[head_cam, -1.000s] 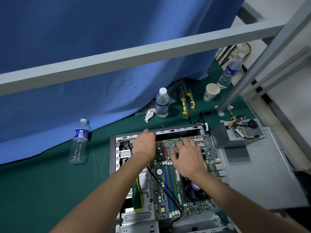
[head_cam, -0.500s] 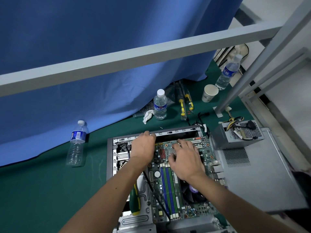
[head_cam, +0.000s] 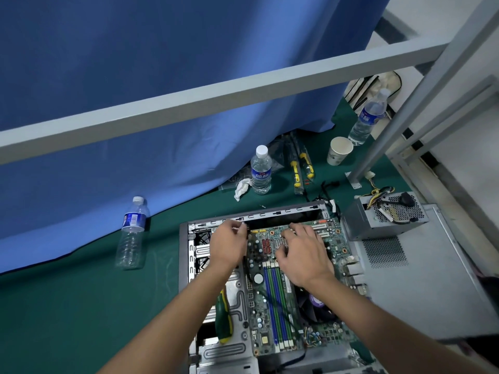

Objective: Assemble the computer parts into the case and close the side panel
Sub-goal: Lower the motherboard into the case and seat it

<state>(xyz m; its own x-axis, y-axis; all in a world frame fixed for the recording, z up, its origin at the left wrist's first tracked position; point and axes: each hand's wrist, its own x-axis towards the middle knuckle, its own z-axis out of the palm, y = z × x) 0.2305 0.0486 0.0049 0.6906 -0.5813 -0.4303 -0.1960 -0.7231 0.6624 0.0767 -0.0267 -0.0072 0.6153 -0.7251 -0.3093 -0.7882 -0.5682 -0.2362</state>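
The open computer case (head_cam: 186, 255) lies flat, its long axis running away from the person. The left hand (head_cam: 225, 247) pinches a small dark connector (cable trailing back) at the motherboard's (head_cam: 272, 292) far edge. The right hand (head_cam: 302, 255), beside it, rests spread fingers on the board.

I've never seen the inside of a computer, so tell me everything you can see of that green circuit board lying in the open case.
The green circuit board lies flat inside the open metal case, component side up. Parallel blue and green memory slots run along its middle, with small red parts, round capacitors and white expansion slots toward the far end. A dark round cooler sits on it beside the slots. A thin black cable crosses it. The right hand rests on it, fingers spread; the left hand is at its far left corner, pinching something small.
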